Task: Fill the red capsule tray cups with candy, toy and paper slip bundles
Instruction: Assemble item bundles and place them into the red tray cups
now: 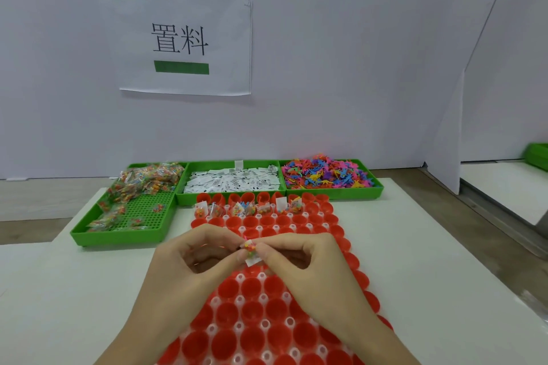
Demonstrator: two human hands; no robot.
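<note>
1. The red capsule tray (267, 320) runs off the frame at 6 o'clock; both hands cover its middle cups.
2. A green bin (538, 154) at 3 o'clock is cropped.
3. Print on the paper slips (234, 181) is too small to read.

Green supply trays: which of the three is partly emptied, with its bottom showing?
The left tray, holding candy packets. Its gridded green floor is bare across much of the near half, while the middle slips tray and right toys tray are covered.

Both my hands raised, meeting at center; L hand (189, 258) & R hand (299, 258) fingertips pinch small bundle (250, 249) together, forearms angled inward.
</note>
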